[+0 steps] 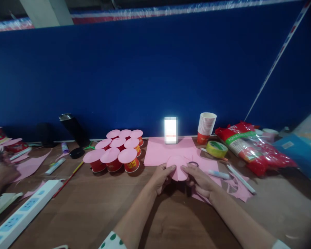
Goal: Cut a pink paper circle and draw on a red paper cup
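Both my hands meet at the middle of the wooden table [98,207]. My left hand [162,177] and my right hand [200,180] are closed on the two sides of a pink paper disc [178,166] held over something I cannot make out beneath it. The disc sits just in front of a stack of pink paper sheets [168,152]. To the left stands a cluster of red paper cups topped with pink discs [118,152].
A stack of white-and-red cups [206,126], a yellow-green tape roll [217,148], a glue stick [219,174], a white pen [241,179] and red plastic packs [251,147] lie right. A black flask [72,128] and power strip [23,214] lie left. Another person's hand [1,176] works at far left.
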Action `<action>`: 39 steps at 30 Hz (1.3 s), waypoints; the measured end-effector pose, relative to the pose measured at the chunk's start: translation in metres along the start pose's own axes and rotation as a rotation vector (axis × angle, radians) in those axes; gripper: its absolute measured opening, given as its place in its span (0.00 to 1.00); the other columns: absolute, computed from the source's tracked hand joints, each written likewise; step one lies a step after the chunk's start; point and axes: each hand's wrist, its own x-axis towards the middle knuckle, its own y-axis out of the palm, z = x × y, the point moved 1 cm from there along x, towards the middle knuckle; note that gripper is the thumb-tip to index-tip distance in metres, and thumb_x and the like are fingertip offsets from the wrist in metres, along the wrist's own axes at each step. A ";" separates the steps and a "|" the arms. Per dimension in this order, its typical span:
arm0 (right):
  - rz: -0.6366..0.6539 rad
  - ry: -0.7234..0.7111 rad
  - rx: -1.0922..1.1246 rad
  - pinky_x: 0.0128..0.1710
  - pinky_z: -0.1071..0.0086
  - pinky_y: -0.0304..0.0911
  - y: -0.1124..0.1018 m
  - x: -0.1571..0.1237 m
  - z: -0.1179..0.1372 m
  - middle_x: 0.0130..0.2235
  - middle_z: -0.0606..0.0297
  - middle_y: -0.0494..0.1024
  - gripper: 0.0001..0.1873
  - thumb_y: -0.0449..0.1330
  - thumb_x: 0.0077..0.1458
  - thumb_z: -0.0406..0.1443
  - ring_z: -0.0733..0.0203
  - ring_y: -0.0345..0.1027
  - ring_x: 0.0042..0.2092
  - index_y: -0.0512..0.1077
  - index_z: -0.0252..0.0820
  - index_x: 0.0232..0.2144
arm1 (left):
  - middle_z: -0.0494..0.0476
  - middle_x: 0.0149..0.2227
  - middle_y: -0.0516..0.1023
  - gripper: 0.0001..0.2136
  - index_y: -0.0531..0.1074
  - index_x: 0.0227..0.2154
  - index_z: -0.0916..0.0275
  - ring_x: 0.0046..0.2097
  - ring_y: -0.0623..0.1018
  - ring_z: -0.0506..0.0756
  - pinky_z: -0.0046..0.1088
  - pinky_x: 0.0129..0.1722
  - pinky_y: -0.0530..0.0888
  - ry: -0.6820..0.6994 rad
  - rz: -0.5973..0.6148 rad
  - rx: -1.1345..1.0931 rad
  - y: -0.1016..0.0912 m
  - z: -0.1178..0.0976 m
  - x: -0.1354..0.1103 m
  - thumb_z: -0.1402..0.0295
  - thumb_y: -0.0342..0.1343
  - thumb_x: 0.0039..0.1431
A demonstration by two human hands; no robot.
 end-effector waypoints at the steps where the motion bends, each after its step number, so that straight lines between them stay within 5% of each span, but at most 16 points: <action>1: -0.003 0.001 -0.002 0.12 0.84 0.45 0.000 0.001 0.000 0.19 0.75 0.66 0.17 0.70 0.42 0.42 0.77 0.52 0.17 0.71 0.38 0.29 | 0.51 0.19 0.71 0.21 0.75 0.31 0.68 0.19 0.66 0.46 0.22 0.20 0.60 -0.006 0.012 -0.001 0.000 -0.001 -0.001 0.58 0.70 0.35; 7: -0.085 -0.019 0.023 0.10 0.86 0.43 0.000 0.007 -0.004 0.17 0.79 0.61 0.18 0.70 0.41 0.41 0.79 0.48 0.15 0.68 0.39 0.28 | 0.43 0.14 0.62 0.20 0.71 0.27 0.66 0.14 0.54 0.40 0.18 0.14 0.48 0.018 0.027 0.047 -0.002 0.000 0.003 0.56 0.69 0.37; 15: -0.060 -0.017 0.017 0.17 0.85 0.58 0.001 0.002 -0.001 0.19 0.75 0.67 0.17 0.72 0.40 0.39 0.76 0.59 0.19 0.69 0.39 0.28 | 0.48 0.18 0.70 0.21 0.73 0.28 0.67 0.19 0.67 0.44 0.18 0.20 0.65 0.015 -0.024 -0.004 -0.002 0.004 0.007 0.58 0.71 0.34; 20: -0.105 -0.098 -0.077 0.18 0.82 0.56 0.004 0.002 -0.002 0.21 0.73 0.71 0.19 0.72 0.38 0.39 0.74 0.62 0.21 0.70 0.38 0.30 | 0.50 0.22 0.74 0.21 0.73 0.30 0.67 0.23 0.72 0.45 0.19 0.24 0.70 0.003 -0.047 -0.047 -0.001 0.003 0.005 0.59 0.71 0.34; 30: -0.242 -0.194 -0.173 0.13 0.79 0.44 0.005 0.005 -0.004 0.16 0.76 0.66 0.18 0.70 0.39 0.43 0.72 0.55 0.16 0.69 0.40 0.28 | 0.46 0.17 0.69 0.21 0.72 0.27 0.66 0.17 0.64 0.43 0.18 0.17 0.60 0.044 -0.038 0.047 0.001 0.004 0.004 0.57 0.71 0.34; 39: -0.220 -0.183 -0.130 0.15 0.81 0.49 0.006 0.004 -0.006 0.17 0.76 0.67 0.19 0.71 0.39 0.43 0.74 0.56 0.17 0.68 0.39 0.27 | 0.45 0.15 0.68 0.22 0.73 0.30 0.68 0.15 0.60 0.42 0.18 0.15 0.54 0.071 -0.095 0.085 0.004 0.004 0.004 0.61 0.71 0.31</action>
